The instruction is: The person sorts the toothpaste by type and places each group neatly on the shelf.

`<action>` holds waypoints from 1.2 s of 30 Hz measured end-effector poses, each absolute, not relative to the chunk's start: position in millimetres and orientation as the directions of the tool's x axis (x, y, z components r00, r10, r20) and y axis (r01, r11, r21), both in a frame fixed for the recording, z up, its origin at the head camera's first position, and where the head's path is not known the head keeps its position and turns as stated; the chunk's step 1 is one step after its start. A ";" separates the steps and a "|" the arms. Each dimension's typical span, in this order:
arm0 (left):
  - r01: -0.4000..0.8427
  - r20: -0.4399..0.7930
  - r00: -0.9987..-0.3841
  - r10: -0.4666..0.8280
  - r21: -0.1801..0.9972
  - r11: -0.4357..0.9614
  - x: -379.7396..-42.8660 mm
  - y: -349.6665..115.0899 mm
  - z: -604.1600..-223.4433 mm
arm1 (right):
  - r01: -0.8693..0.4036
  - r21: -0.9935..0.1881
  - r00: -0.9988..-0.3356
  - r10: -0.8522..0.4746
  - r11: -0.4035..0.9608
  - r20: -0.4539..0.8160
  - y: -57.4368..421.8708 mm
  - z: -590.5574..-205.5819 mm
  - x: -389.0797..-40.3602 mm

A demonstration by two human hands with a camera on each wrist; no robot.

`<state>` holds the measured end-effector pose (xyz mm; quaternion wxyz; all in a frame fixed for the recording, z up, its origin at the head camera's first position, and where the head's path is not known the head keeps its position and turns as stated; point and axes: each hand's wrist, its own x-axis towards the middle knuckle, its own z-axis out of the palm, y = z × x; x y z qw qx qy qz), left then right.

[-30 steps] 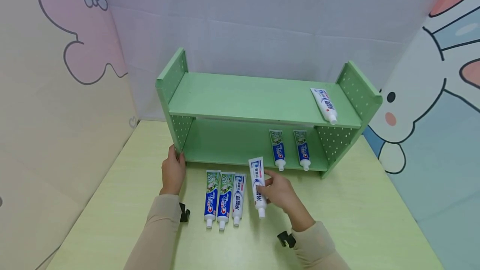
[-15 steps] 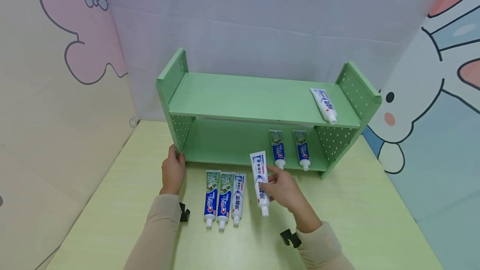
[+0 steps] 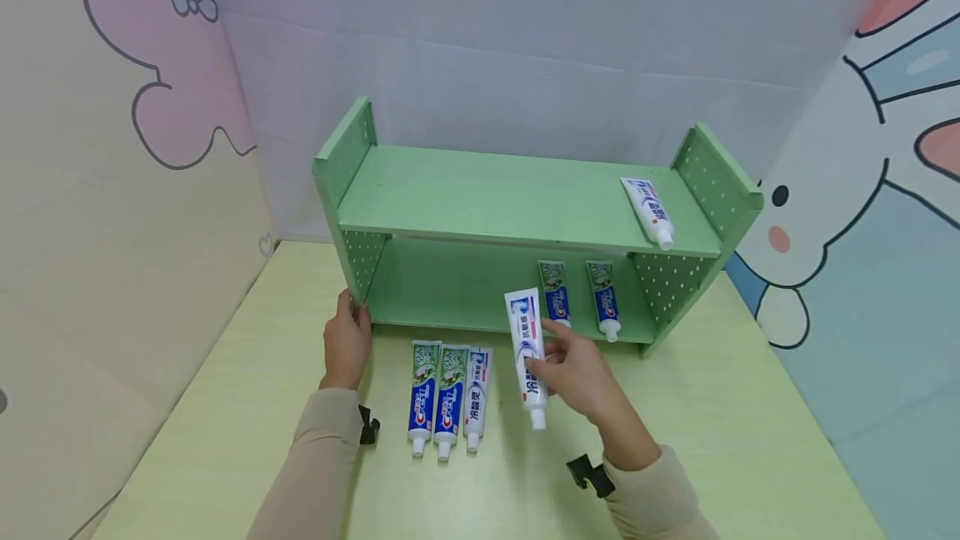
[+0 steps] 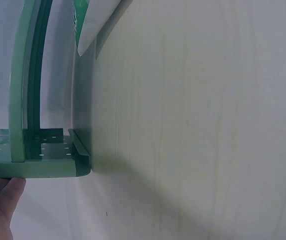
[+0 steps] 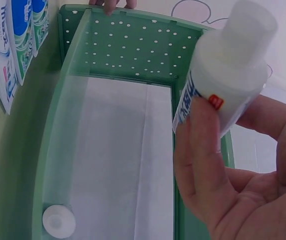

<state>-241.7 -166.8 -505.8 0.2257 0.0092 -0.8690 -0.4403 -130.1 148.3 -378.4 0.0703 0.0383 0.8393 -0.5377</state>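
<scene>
My right hand (image 3: 583, 375) pinches a white toothpaste tube (image 3: 525, 323) between thumb and fingers, cap end down, in front of the green shelf (image 3: 480, 190). In the right wrist view that tube's cap (image 5: 250, 30) points up toward the camera. My left hand (image 3: 347, 346) grips the lower front edge of the shelf's left side panel (image 4: 38, 169). On the table between the hands lie two green-and-blue Crest tubes (image 3: 422, 390) and one white tube (image 3: 476, 398), side by side with caps toward me.
One white tube (image 3: 648, 211) lies at the right of the upper board. Two Crest tubes, a left one (image 3: 555, 290) and a right one (image 3: 603, 294), lie on the lower board. The shelf stands on a pale wooden table (image 3: 720, 407), before a pale curtain (image 3: 510, 48).
My right hand has lifted the white tube slightly and moved it right and toward the shelf, now overlapping the left Crest tube in view. The left hand has stayed in place.
</scene>
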 end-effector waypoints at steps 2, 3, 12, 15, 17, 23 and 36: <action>0.178 0.380 -0.899 -0.217 0.771 0.611 -241.9 -166.7 -505.6 | 0.132 -0.899 -0.989 -0.012 0.418 -0.151 149.0 -374.0 -128.7; 0.176 0.378 -0.900 -0.218 0.772 0.611 -242.0 -166.7 -505.4 | 0.127 -0.900 -0.989 -0.015 0.417 -0.146 149.4 -371.9 -128.0; 0.152 0.360 -0.906 -0.224 0.768 0.622 -242.0 -166.1 -504.3 | 0.084 -0.903 -0.994 -0.023 0.421 -0.103 152.3 -352.2 -124.7; 0.150 0.360 -0.906 -0.225 0.768 0.623 -241.9 -166.0 -504.4 | 0.078 -0.900 -0.995 -0.022 0.430 -0.096 153.2 -346.3 -123.9; 0.151 0.361 -0.905 -0.224 0.767 0.624 -241.9 -166.2 -504.7 | 0.070 -0.896 -0.996 -0.025 0.439 -0.090 154.2 -342.4 -123.4; 0.155 0.368 -0.902 -0.226 0.764 0.626 -241.8 -166.6 -505.4 | 0.037 -0.881 -0.998 -0.025 0.471 -0.056 158.9 -332.1 -124.3; 0.154 0.367 -0.903 -0.223 0.762 0.629 -242.4 -166.7 -506.7 | 0.027 -0.887 -0.999 -0.018 0.461 -0.040 168.2 -317.9 -133.1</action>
